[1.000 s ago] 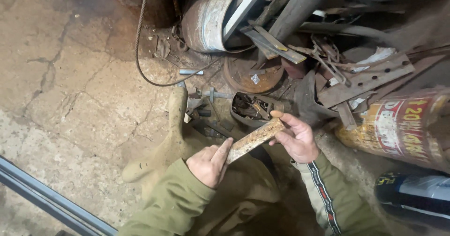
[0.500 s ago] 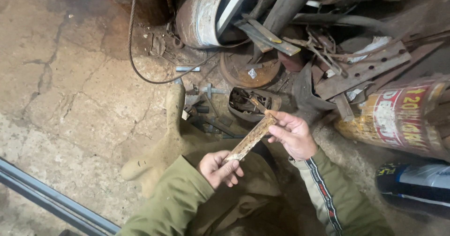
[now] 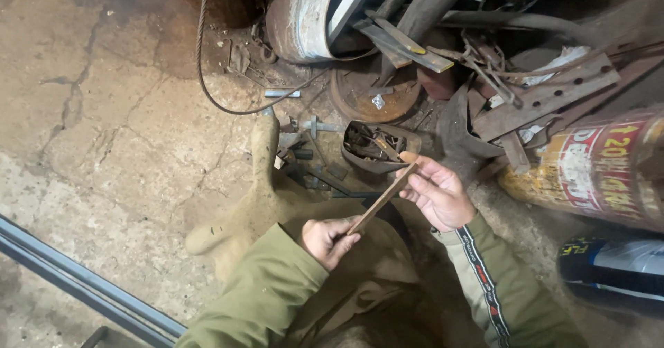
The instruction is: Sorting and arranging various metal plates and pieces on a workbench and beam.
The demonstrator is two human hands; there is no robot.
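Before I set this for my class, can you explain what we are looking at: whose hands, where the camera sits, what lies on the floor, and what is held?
There is no machine here. A person wears a camera on the head, so the one picture looks down at their own two bare hands in green sleeves. The left hand pinches the lower end of a thin, flat rusty strip, and the right hand grips its upper end. The strip slants between them, turned edge-on to the camera. Beneath is a cracked concrete floor. Just beyond the hands lies a small tray of rusty bits, then a rusty disc, a cable and a heap of scrap metal.
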